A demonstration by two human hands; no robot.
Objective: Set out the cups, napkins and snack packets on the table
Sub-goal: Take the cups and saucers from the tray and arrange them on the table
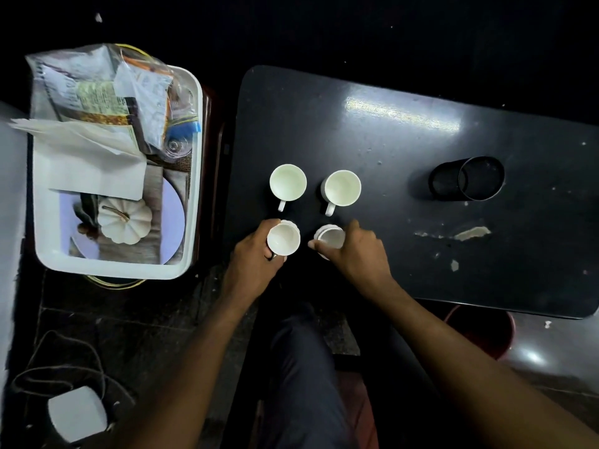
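- Four white cups stand in a square near the left end of the table (405,140). The far-left cup (287,182) and far-right cup (342,188) are untouched, with their handles pointing toward the person.
- The left hand (254,254) reaches forward, its fingers curled round the near-left cup (283,238) on its left side.
- The right hand (359,251) angles in from the right, its fingers and thumb clamped on the near-right cup (331,238).
- The napkins (84,147) and snack packets (97,92) lie in the white tray (194,157), left of the table.
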